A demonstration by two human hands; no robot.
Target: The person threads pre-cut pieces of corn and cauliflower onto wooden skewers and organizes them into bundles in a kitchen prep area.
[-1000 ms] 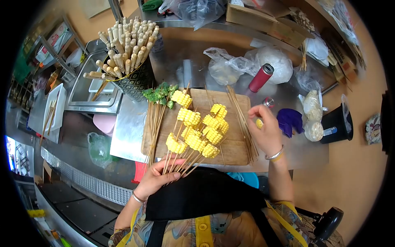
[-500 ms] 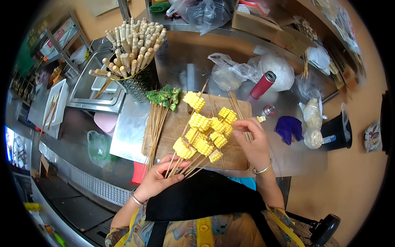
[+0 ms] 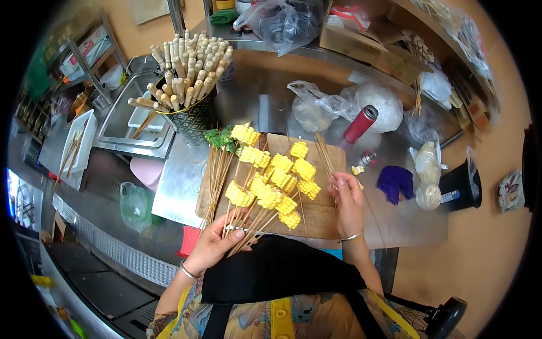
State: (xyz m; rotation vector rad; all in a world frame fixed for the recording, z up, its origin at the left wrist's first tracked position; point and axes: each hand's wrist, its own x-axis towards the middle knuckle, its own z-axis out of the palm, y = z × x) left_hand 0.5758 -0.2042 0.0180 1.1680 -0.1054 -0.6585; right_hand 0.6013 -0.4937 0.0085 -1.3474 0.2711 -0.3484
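Observation:
Yellow corn pieces (image 3: 266, 192) on thin wooden sticks form a fanned bunch over the cutting board (image 3: 322, 217). My left hand (image 3: 217, 240) is closed round the lower ends of these sticks. At the board's right edge, my right hand (image 3: 347, 204) has its fingers pinched together beside a bundle of bare sticks (image 3: 324, 155); what they hold, if anything, is too small to make out. Green broccoli (image 3: 221, 139) on sticks lies along the board's left side. A small corn piece (image 3: 357, 169) rests on the metal table above my right hand.
A patterned bucket (image 3: 195, 123) full of wooden-handled sticks stands behind the board, beside the sink (image 3: 121, 118). To the right are a red bottle (image 3: 360, 124), its cap (image 3: 369, 157), a purple cloth (image 3: 396, 183), plastic bags (image 3: 379, 104) and a black bin (image 3: 460, 178).
My right hand has moved left and down to the bare sticks at the board's right edge. My left hand still holds the corn bunch, which has shifted slightly. The view has tilted a little.

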